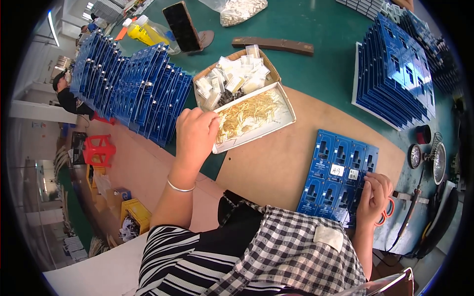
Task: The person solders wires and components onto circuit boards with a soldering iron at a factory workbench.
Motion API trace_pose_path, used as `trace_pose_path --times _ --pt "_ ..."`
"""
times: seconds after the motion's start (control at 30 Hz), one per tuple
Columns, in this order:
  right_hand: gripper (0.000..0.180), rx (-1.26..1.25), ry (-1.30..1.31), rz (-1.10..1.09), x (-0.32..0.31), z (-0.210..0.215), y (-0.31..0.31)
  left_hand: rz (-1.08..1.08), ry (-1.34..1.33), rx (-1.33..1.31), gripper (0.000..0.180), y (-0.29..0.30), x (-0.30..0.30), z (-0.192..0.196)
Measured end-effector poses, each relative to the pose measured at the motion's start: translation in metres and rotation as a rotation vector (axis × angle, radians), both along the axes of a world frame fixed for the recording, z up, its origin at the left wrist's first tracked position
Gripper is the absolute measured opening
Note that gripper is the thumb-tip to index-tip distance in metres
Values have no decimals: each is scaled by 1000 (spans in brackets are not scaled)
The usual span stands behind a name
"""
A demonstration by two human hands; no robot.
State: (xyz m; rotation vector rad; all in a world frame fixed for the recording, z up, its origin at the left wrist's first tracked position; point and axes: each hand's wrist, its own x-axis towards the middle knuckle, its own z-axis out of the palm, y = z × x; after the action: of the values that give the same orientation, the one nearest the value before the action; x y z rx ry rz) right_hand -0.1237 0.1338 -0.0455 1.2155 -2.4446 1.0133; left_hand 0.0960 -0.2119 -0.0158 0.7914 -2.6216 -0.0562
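Curling at the left end of a shallow white box (256, 139), near the centre of the frame, the left hand (196, 130) has its fingers bent inward and drawn close together; whether they pinch any of the thin brass-coloured pins (252, 113) heaped inside cannot be told. Toward the lower right, the right hand (376, 192) lies at the right edge of a blue circuit-board panel (341, 184), fingers bent and nearly closed, the tips at the board; whether they grip it or something small is unclear. Two white labels (337, 170) sit on the panel, which lies on a brown board (271, 158). Directly behind the pins, a cardboard box (277, 70) holds small white packets (254, 81). Upright rows of blue circuit boards (133, 91) fill the upper left, and another stack of boards (395, 74) stands upper right. A smartphone (181, 25) leans at top centre-left; red-handled scissors (386, 213) lie beside the right hand, lower right.
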Motion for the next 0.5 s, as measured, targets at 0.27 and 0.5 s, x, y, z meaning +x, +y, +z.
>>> trace_pose_path --times 0.27,0.5 --pt "4 31 -7 -3 1 2 3 -3 -82 -85 8 2 -9 -9" --pt "5 21 -19 -3 1 1 2 12 -20 75 7 -1 -8 -9"
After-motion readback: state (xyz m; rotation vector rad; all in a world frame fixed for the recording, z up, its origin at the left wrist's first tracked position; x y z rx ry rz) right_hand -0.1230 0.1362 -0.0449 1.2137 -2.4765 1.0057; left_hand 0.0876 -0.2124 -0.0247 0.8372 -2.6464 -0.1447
